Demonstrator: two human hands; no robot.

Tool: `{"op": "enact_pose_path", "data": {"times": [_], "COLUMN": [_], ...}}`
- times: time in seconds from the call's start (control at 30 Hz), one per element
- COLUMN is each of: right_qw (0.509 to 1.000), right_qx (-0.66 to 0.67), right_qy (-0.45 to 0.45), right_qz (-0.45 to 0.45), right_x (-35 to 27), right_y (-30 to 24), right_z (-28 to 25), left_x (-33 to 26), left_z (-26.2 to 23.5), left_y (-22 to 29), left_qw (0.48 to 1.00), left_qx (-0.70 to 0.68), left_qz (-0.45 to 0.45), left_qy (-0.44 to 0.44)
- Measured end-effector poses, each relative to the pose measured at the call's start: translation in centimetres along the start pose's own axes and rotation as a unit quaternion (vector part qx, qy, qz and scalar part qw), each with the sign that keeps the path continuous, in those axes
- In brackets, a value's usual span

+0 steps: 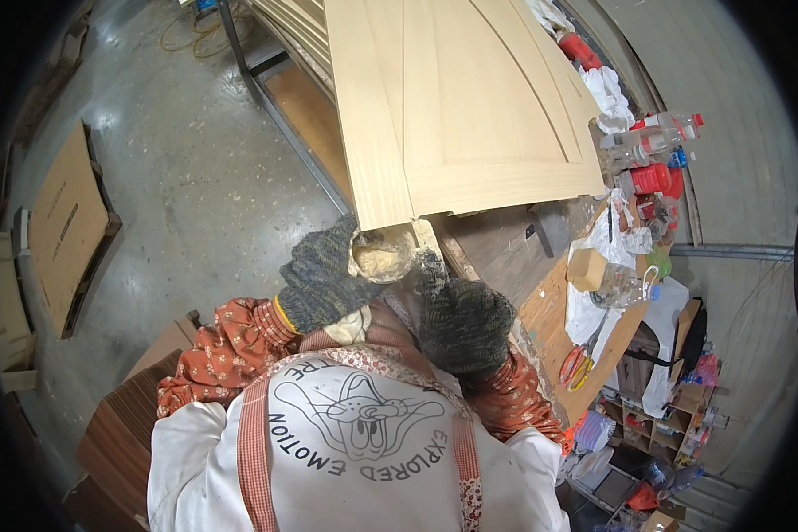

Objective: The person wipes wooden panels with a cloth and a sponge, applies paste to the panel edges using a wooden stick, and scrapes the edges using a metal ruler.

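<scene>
In the head view, the work looks under way: beige paste [380, 260] sits in the round translucent cup [402, 258] gripped by the gloved left hand [324, 275], though I can't tell how much of the pale, flat wood-grained panel [488, 106] is finished. The gloved right hand [461, 321] closes on a flat, cream-coloured strip [426, 237], seemingly a scraper, just right of the cup, with the panel's near edge just beyond both hands.
</scene>
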State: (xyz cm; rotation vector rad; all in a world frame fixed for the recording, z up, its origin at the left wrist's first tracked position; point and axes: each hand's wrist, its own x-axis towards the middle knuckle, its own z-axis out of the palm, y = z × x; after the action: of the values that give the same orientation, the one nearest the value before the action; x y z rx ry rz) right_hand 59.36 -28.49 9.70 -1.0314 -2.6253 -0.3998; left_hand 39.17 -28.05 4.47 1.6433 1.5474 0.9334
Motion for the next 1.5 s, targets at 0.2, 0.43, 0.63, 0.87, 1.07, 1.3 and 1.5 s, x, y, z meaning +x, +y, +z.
{"op": "enact_pose_path", "data": {"times": [0.2, 0.43, 0.63, 0.87, 1.07, 1.3, 1.5], "right_qw": [0.994, 0.981, 0.978, 0.982, 0.989, 0.979, 0.968], "right_qx": [0.068, 0.110, 0.082, 0.151, 0.091, 0.161, 0.192], "right_qy": [-0.082, -0.138, -0.178, -0.090, -0.071, -0.060, -0.061], "right_qz": [0.010, 0.076, 0.074, 0.064, 0.090, 0.108, 0.148], "right_x": [0.7, 2.0, 2.2, 0.9, 1.1, 2.2, 1.7], "right_y": [1.1, 0.5, 0.9, 0.7, 0.1, -0.2, 0.3], "right_z": [-1.4, -1.9, -1.3, -0.2, -1.2, -1.2, -1.7], "left_x": [-0.1, -0.2, -0.2, -0.5, 0.1, -0.2, 0.1], "left_z": [0.1, -0.1, 0.0, 0.2, 0.4, -0.3, -0.1], "left_y": [-0.3, 0.2, 0.3, -0.1, -0.3, 0.7, 0.0], "left_qw": [1.000, 0.999, 0.998, 0.997, 0.998, 1.000, 0.999], "left_qx": [-0.005, -0.011, -0.011, -0.042, -0.043, -0.017, -0.037], "left_qz": [0.015, 0.024, 0.042, 0.056, 0.038, -0.001, 0.025], "left_qy": [0.017, 0.022, 0.035, 0.031, 0.018, 0.002, 0.015]}}
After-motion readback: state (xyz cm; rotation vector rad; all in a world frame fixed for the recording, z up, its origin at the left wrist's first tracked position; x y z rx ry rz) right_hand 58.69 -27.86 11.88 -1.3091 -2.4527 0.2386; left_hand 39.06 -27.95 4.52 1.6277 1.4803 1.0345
